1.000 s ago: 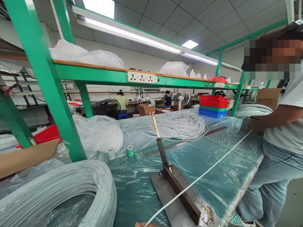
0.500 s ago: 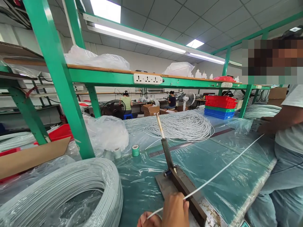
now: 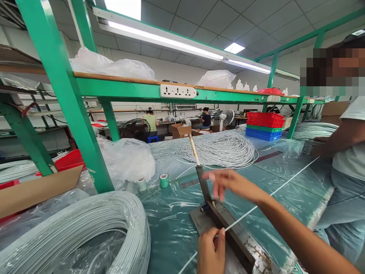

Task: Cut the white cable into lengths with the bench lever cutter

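A thin white cable (image 3: 281, 188) runs taut across the bench, from the front up to the hands of a person at the right. My left hand (image 3: 212, 247) pinches this cable between thumb and fingers beside a bench-mounted lever cutter (image 3: 230, 241). The cable crosses over the cutter's dark metal bar. My right hand (image 3: 230, 183) is in the air close to the cutter's raised lever (image 3: 201, 179), fingers stretched out and slightly blurred, holding nothing. Whether its fingertips touch the lever I cannot tell. The cable's near end runs out of view at the bottom.
A large wrapped cable coil (image 3: 125, 224) lies at the front left. Behind the cutter are a green tape roll (image 3: 164, 180), a steel ruler (image 3: 190, 183) and a loose cable coil (image 3: 219, 150). Stacked red and blue trays (image 3: 264, 125) and a person (image 3: 346, 152) are at right.
Before, both hands were low on the cable. My right hand has let go and moved up to the lever. My left hand still grips the cable.
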A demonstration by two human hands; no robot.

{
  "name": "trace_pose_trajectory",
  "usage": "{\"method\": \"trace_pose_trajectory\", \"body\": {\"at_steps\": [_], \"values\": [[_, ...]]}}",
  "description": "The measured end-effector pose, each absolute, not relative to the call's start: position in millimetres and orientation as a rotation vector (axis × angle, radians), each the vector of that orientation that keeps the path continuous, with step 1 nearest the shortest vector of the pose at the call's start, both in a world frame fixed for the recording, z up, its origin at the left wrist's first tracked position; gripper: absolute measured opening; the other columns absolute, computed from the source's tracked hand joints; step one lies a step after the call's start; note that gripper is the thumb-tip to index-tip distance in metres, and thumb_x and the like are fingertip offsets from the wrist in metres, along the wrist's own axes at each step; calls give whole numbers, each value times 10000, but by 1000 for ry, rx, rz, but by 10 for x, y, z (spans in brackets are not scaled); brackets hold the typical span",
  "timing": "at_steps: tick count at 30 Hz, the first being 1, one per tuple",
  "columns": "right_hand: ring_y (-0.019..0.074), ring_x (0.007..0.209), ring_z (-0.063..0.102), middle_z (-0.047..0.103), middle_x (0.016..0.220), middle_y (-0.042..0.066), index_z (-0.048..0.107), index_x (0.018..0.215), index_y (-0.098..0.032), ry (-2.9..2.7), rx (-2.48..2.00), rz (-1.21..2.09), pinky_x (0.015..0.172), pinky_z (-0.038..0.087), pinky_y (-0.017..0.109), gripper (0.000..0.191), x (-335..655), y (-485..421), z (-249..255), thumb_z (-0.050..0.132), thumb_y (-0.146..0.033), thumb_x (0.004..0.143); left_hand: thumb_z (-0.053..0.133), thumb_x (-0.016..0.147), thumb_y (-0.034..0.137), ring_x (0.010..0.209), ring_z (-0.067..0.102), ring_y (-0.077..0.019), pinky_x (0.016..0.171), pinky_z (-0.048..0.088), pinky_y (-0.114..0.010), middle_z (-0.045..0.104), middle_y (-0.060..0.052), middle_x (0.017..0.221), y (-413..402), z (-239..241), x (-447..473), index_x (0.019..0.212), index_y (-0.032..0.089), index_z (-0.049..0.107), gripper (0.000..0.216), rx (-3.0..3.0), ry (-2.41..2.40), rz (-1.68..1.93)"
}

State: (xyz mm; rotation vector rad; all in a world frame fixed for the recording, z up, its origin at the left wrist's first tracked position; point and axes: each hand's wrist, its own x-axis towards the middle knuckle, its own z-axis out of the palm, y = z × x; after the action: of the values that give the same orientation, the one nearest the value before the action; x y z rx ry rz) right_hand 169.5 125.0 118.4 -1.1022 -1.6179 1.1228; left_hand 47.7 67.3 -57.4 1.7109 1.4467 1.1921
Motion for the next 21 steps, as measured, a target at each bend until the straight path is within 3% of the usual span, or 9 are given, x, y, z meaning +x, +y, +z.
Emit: {"method": "trace_pose_trajectory", "body": {"at_steps": [4, 12, 18, 21], "values": [[44, 365, 279, 403, 453, -70, 481, 1108, -94, -1462, -1209, 1149, 395, 231, 150, 334, 1654, 2244, 1495, 344, -362, 963, 248, 825, 670, 515, 378, -135, 528, 187, -287, 442, -17, 498, 703, -618, 469, 536, 155, 549, 663, 1734, 1461, 1156], [48, 370, 86, 196, 424, -89, 528, 824, -118, -1511, -1181, 1605, 365, 134, 152, 655, 1359, 2980, 1499, 110, -615, 905, 356, 744, 686, 498, 308, -119, 536, 153, -291, 265, 33, 474, 754, -596, 445, 475, 187, 368, 566, 1631, 1433, 1098], [29, 339, 116, 275, 413, -73, 552, 892, -104, -1473, -1186, 1604, 356, 152, 126, 671, 1442, 2816, 1668, 114, -612, 906, 449, 698, 679, 529, 298, -115, 539, 175, -273, 303, 29, 496, 711, -485, 435, 504, 142, 527, 577, 1495, 1373, 1076], [21, 319, 272, 426, 430, -29, 550, 957, -74, -1495, -1140, 1565, 390, 210, 122, 675, 1654, 2459, 1812, 143, -611, 906, 478, 682, 686, 560, 360, -128, 569, 224, -264, 404, 9, 497, 712, -492, 442, 536, 113, 610, 605, 1423, 1318, 1103]]}}
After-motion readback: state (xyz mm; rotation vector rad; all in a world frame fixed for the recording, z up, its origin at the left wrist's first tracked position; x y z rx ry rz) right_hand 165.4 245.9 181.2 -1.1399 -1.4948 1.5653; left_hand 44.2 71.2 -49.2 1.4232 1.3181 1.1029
